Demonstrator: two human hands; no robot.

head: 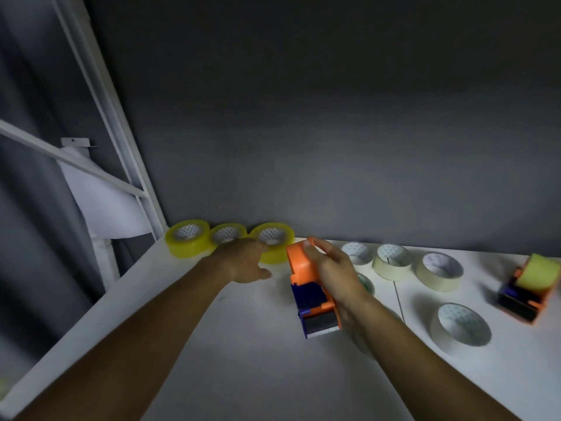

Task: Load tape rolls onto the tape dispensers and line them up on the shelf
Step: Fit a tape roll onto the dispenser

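Note:
An empty orange and blue tape dispenser stands on the white shelf, its serrated blade toward me. My right hand grips its orange top from the right side. Three yellow tape rolls lie flat along the back wall; my left hand reaches to the rightmost yellow roll, fingers spread and touching its near rim. The other two yellow rolls sit left of it. A second orange dispenser, loaded with a yellow roll, stands at the far right.
Several cream and white tape rolls lie flat right of my right hand, and a green roll is partly hidden behind it. A white shelf post rises at the left edge. A dark wall backs the shelf.

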